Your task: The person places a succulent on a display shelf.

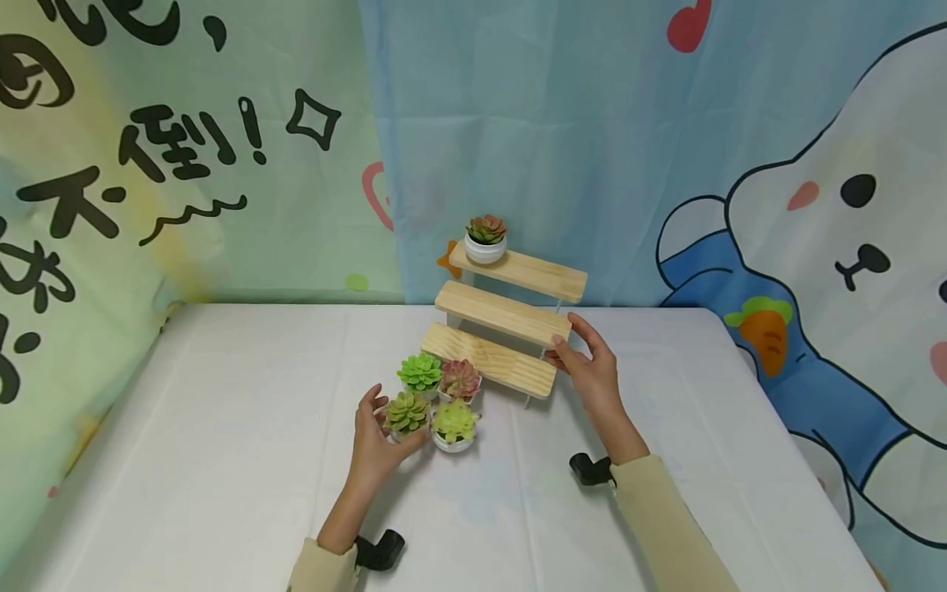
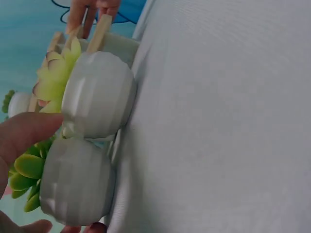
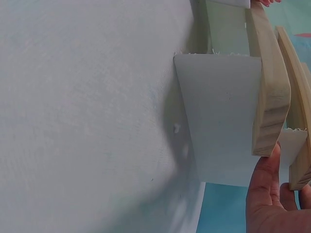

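Note:
A three-tier stand (image 1: 503, 312) has pale wooden boards on white side panels. My right hand (image 1: 595, 374) holds its right end by the middle board; in the right wrist view the fingers (image 3: 265, 179) touch the board ends. Left of the stand, my left hand (image 1: 377, 440) curls round a white pot with an olive-green succulent (image 1: 407, 411). The thumb (image 2: 34, 128) lies by the gap between that pot (image 2: 77, 182) and the pot of a yellow-green succulent (image 1: 455, 423). Close behind are a bright green succulent (image 1: 420, 372) and a reddish succulent (image 1: 460, 380).
Another potted succulent (image 1: 486, 238), red and green, stands on the left end of the top board. A white cloth covers the table (image 1: 222, 444). Printed curtains (image 1: 518, 123) hang behind the table and along its left side. Black wrist mounts (image 1: 381, 551) sit by both sleeves.

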The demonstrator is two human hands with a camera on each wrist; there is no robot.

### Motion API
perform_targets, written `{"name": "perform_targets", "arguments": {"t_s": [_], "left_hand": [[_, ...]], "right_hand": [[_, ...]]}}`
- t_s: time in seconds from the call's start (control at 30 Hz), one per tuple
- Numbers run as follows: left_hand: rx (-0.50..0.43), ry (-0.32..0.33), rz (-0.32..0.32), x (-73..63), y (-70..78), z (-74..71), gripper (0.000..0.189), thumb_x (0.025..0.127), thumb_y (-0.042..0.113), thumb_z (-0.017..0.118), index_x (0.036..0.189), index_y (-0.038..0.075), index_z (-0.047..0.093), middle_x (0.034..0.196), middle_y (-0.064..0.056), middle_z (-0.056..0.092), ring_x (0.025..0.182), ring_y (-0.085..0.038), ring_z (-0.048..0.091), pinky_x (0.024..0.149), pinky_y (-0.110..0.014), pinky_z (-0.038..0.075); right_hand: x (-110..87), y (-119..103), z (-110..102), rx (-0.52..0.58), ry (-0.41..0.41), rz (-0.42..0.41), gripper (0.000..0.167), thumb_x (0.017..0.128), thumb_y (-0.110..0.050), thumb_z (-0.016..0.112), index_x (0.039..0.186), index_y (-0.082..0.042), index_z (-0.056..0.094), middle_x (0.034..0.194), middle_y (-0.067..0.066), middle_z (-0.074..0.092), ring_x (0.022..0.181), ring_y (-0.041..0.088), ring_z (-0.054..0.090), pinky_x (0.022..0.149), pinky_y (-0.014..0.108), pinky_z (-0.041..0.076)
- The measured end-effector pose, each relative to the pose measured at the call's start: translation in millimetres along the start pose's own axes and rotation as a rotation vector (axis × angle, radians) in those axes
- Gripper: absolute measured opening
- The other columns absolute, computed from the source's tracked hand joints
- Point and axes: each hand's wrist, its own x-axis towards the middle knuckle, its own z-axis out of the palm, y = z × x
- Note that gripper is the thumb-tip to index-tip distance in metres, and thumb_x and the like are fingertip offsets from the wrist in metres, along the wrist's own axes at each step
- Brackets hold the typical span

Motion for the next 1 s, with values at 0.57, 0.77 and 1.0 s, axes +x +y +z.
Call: {"name": "perform_targets", "arguments": {"t_s": [0.57, 0.77, 1.0], "left_hand": [[0.016, 0.055, -0.030, -0.2, -5.7, 2.4, 0.064, 0.074, 0.003, 0.083, 0.127, -0.013, 0.050, 0.122, -0.029, 0.057, 0.116, -0.042, 0.056, 0.097, -0.047, 0.048], [-0.017, 0.088, -0.062, -3.3, -4.2, 1.0, 0.062, 0.072, 0.001, 0.083, 0.125, -0.010, 0.052, 0.122, -0.027, 0.057, 0.116, -0.041, 0.056, 0.099, -0.046, 0.048], [0.016, 0.102, -0.057, -7.7, -1.0, 1.5, 0.063, 0.072, 0.004, 0.085, 0.125, -0.009, 0.053, 0.122, -0.026, 0.057, 0.115, -0.041, 0.057, 0.095, -0.048, 0.050]], "right_hand": [[-1.4, 1.3, 0.9, 0.027, -0.001, -0.009, 0.056, 0.100, -0.012, 0.056, 0.152, -0.010, 0.035, 0.157, 0.009, 0.029, 0.078, -0.002, 0.064, 0.082, 0.017, 0.053], [-1.7, 2.1, 2.4, 0.035, -0.004, 0.004, 0.056, 0.100, -0.012, 0.056, 0.152, -0.010, 0.036, 0.156, 0.009, 0.029, 0.078, -0.001, 0.065, 0.082, 0.017, 0.053], [-1.3, 1.2, -0.5, 0.030, 0.005, 0.010, 0.055, 0.100, -0.012, 0.056, 0.152, -0.010, 0.036, 0.156, 0.009, 0.029, 0.078, -0.002, 0.064, 0.082, 0.017, 0.052]]}}
